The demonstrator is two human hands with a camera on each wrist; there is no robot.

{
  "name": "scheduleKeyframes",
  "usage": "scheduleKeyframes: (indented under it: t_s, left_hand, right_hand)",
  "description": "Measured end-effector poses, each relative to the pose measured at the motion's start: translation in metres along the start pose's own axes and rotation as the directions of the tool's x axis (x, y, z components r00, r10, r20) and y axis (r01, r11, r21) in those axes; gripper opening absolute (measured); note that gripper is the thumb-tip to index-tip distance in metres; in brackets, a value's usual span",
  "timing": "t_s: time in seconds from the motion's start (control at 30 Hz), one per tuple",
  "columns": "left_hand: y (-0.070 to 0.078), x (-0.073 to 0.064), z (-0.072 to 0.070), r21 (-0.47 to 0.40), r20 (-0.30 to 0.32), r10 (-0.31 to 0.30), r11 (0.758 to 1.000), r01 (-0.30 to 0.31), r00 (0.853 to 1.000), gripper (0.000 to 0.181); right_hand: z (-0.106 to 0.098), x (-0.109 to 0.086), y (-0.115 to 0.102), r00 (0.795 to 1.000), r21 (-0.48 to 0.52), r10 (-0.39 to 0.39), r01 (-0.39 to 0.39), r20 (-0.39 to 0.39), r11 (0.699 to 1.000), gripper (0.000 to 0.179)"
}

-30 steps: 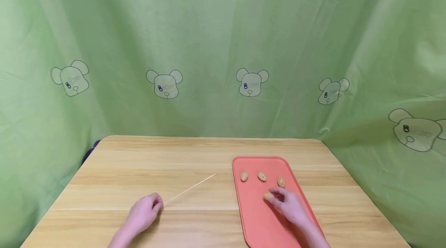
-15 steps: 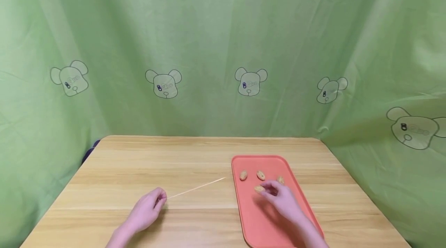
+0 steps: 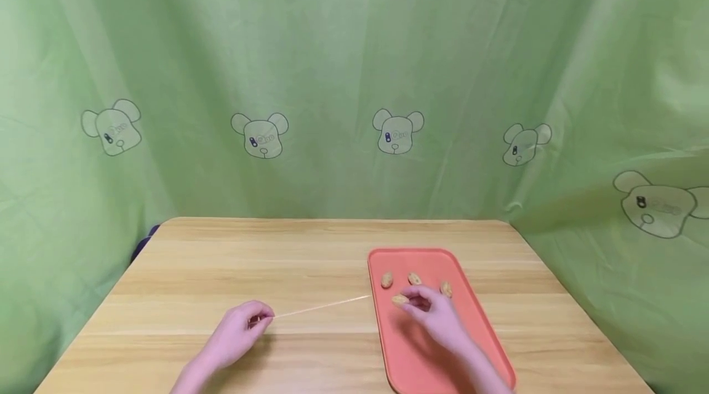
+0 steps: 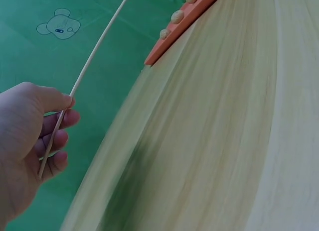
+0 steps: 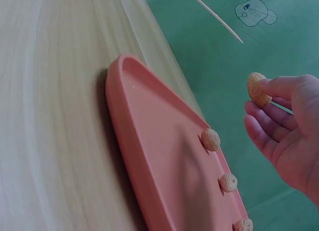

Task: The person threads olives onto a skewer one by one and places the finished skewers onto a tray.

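In the left wrist view a thin pale wooden skewer (image 4: 92,54) rises from my left hand (image 4: 32,124), pinched between thumb and index finger. Its lower end lies across the other curled fingers. My right hand (image 5: 294,126) pinches a tan, rough-surfaced oval piece (image 5: 258,90) between thumb and fingers, raised above the pink tray (image 5: 132,116). The skewer's pointed tip shows a short gap from this piece in the right wrist view. Behind the right hand, three similar pieces lie on the tray, the left one (image 3: 387,280) apart from the middle one (image 3: 414,279) and the right one (image 3: 446,289).
The tray has a low raised rim and stands on the right half of a light wooden table (image 3: 310,246). A green curtain (image 3: 332,74) printed with bear heads hangs behind the table and along its sides.
My right hand has lifted the oval piece and carried it leftward. The left hand has risen slightly and shifted right, swinging the skewer tip right to the tray's left edge in the head view.
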State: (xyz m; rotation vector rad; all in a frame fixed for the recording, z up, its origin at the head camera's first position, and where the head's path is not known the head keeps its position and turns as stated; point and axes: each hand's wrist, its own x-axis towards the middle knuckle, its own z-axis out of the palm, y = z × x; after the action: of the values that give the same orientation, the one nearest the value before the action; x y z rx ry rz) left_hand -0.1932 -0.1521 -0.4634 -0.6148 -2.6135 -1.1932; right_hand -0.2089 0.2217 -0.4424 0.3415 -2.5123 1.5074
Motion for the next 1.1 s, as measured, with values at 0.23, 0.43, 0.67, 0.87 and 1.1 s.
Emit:
scheduleKeyframes:
  t_s: [0.23,0.43,0.67,0.87,1.1]
  left_hand:
    - [0.006,-0.001,-0.001,0.022,-0.038,0.040,0.999,-0.039,0.998,0.006]
    - [0.011,0.001,-0.001,0.000,-0.065,0.049,0.999,-0.049,0.997,0.007]
    - [0.015,0.003,-0.001,-0.042,-0.047,0.029,0.999,-0.031,0.998,0.006]
    - [0.016,0.003,-0.001,-0.045,-0.030,0.032,0.998,-0.033,0.999,0.004]
    - [0.013,0.003,-0.001,-0.033,-0.031,0.029,0.999,-0.030,0.999,0.006]
  right_hand:
    - [0.004,-0.001,0.002,0.998,0.047,-0.015,0.012,0.058,0.999,0.020]
    - [0.008,0.000,0.000,0.995,0.067,-0.027,0.021,0.096,0.998,0.022]
    - [0.012,-0.004,-0.006,0.990,0.076,-0.044,0.034,0.132,0.997,0.022]
    - [0.016,-0.005,-0.002,0.990,0.069,-0.047,0.038,0.136,0.997,0.023]
    - [0.017,-0.006,-0.002,0.987,0.075,-0.061,0.051,0.145,0.996,0.024]
